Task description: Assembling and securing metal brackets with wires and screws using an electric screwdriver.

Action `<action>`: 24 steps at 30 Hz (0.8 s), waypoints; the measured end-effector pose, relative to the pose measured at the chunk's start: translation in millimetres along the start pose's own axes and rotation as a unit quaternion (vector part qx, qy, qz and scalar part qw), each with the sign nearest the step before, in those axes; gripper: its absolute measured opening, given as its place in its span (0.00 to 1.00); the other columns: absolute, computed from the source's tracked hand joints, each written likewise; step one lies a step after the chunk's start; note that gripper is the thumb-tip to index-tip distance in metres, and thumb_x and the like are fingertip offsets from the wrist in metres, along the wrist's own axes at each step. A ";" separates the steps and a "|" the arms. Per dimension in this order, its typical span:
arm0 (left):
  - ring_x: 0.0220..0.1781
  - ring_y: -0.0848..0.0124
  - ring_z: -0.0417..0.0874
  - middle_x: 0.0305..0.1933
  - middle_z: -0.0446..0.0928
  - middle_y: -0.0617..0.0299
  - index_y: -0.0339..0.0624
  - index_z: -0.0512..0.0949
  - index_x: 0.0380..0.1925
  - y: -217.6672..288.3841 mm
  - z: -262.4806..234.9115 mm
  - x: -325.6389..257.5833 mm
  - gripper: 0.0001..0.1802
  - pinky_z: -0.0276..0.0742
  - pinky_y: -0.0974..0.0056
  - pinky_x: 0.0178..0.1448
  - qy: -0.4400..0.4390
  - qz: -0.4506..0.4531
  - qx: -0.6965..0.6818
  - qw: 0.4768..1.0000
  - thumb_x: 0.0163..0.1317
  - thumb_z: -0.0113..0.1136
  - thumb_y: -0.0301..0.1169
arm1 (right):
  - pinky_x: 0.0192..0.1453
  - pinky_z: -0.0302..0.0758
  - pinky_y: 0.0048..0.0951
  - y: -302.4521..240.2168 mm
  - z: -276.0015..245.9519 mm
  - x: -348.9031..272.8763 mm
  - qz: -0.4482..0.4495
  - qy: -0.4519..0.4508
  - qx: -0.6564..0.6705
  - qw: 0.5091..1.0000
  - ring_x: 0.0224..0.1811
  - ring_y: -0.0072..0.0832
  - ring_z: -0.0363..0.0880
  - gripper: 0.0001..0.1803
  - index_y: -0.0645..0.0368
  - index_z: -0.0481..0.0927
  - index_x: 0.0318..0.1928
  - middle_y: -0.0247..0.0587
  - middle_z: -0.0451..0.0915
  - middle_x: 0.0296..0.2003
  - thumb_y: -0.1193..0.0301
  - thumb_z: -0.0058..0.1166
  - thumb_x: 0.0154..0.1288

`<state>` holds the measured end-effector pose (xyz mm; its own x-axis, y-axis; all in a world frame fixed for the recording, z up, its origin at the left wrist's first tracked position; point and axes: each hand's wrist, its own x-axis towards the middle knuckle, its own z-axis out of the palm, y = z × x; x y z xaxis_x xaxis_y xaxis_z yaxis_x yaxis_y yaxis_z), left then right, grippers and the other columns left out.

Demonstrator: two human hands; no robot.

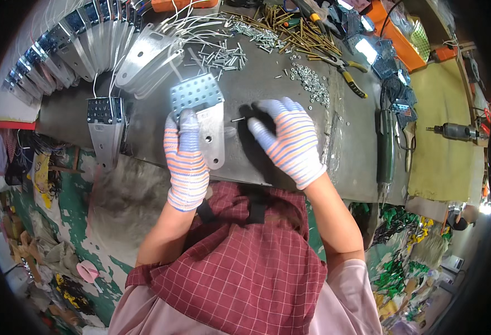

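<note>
The left hand [186, 159] pins a perforated metal bracket [205, 114] flat on the bench [290, 162]; the right hand [289, 138], fingers spread and empty, reaches for a loose screw [237, 119] just beside it, which needs a fine pinch.

left hand [186, 162] and right hand [290, 139]: knitted gloves, white with orange and blue stripes, pale blue fingers [188, 125]. forearms bare. torso: red checked apron over pink short-sleeved shirt.
</note>
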<state>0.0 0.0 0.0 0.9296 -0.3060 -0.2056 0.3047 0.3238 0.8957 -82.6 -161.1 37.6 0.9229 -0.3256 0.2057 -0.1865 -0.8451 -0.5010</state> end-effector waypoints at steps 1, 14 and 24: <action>0.45 0.61 0.83 0.49 0.78 0.54 0.42 0.71 0.55 11.0 2.6 -5.3 0.22 0.82 0.55 0.49 -0.012 0.011 -0.035 0.999 0.67 0.55 0.44 | 0.44 0.71 0.44 -4.6 2.3 1.9 -0.043 0.009 -0.086 0.995 0.41 0.43 0.75 0.16 0.51 0.79 0.44 0.42 0.77 0.36 0.63 0.60 0.54; 0.41 0.62 0.84 0.48 0.79 0.52 0.39 0.70 0.55 27.5 -8.7 -21.2 0.24 0.82 0.60 0.42 -0.052 0.027 0.036 0.998 0.70 0.50 0.47 | 0.42 0.74 0.41 -13.6 -2.0 3.6 -0.026 -0.027 0.081 0.996 0.37 0.45 0.79 0.09 0.58 0.77 0.36 0.48 0.79 0.33 0.68 0.57 0.58; 0.42 0.71 0.76 0.43 0.79 0.56 0.32 0.72 0.48 19.8 -11.5 -28.8 0.15 0.74 0.64 0.47 -0.006 0.157 0.216 0.964 0.70 0.52 0.34 | 0.35 0.75 0.37 -33.5 5.5 5.2 -0.056 0.117 0.145 0.981 0.29 0.43 0.79 0.08 0.57 0.77 0.33 0.45 0.79 0.25 0.71 0.62 0.53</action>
<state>-18.4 25.5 19.1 0.9584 -0.2660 0.1038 -0.1078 -0.0003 0.9942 -69.6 -132.2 50.8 0.8237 -0.3548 0.4423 0.0454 -0.7362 -0.6752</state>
